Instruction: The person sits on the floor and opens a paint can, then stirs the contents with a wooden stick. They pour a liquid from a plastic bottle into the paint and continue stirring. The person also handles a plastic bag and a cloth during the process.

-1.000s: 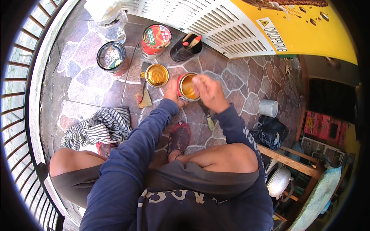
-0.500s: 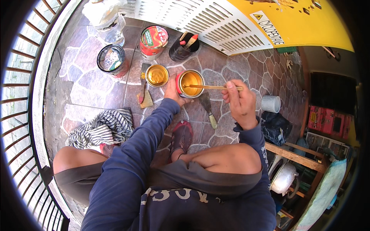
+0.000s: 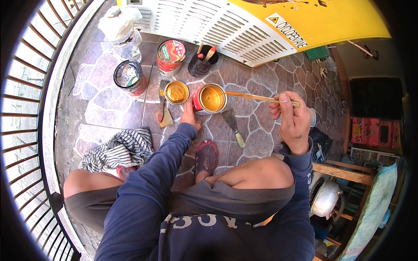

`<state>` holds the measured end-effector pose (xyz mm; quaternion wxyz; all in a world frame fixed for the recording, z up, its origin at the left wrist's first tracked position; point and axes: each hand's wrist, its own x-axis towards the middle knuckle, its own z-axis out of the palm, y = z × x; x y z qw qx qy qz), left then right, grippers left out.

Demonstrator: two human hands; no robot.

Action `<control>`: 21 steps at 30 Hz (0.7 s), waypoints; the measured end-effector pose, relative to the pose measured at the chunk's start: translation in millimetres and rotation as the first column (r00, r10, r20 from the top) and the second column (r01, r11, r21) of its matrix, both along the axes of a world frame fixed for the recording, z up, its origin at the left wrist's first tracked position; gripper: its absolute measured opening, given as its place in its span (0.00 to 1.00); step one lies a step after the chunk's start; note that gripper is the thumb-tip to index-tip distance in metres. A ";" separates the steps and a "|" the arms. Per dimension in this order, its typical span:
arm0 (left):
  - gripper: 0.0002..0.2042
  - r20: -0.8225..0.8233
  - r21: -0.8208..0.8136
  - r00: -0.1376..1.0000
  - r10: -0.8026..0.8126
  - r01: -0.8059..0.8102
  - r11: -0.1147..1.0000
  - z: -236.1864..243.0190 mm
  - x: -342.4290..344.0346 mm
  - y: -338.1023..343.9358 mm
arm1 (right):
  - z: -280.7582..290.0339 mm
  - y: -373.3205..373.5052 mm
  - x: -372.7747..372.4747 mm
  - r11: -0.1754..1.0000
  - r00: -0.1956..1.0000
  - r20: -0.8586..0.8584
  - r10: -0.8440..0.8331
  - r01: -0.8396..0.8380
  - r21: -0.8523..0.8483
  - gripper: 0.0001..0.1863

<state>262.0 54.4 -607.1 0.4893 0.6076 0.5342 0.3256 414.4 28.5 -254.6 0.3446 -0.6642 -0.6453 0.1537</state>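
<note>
Between your knees on the stone floor [image 3: 109, 104] stands the open tin [image 3: 210, 98], red on the outside and filled with ochre-yellow paint that coats its inner wall. Your left hand [image 3: 190, 118] rests at its near rim, fingers curled against the side. Your right hand [image 3: 292, 122] is off to the right, its grip closed on a thin stick [image 3: 257, 97] smeared with the same yellow; the stick lies nearly level, its far end reaching over the tin's rim. Just left of the tin sits a smaller tin [image 3: 176, 92] of golden liquid, with a brush [image 3: 163, 111] lying on the floor beside it. A scraper [image 3: 233, 127] with a pale handle lies just right of the tin. Farther back stand a red tin [image 3: 170, 55] with its lid on, a dark pot [image 3: 201, 63] holding brushes, a dark-rimmed can [image 3: 129, 76] and a clear plastic jar [image 3: 124, 37] under a white bag. A striped cloth [image 3: 117, 150] is bunched by your left knee. Behind the tins runs a white louvred panel [image 3: 226, 26], and beside it a yellow sheet [image 3: 331, 19] bearing a white rectangular label with a small warning triangle. The floor is irregular brown and grey stone with pale joints; a metal railing [image 3: 26, 130] curves along the left, and cluttered shelves [image 3: 370, 135] stand at the right.
</note>
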 end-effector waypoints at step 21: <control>0.50 -0.153 -0.109 0.982 -0.114 0.098 0.989 4.2 -14.3 -7.1 | -5.0 1.2 -3.8 1.000 0.999 0.027 0.024 -0.023 -0.010 0.14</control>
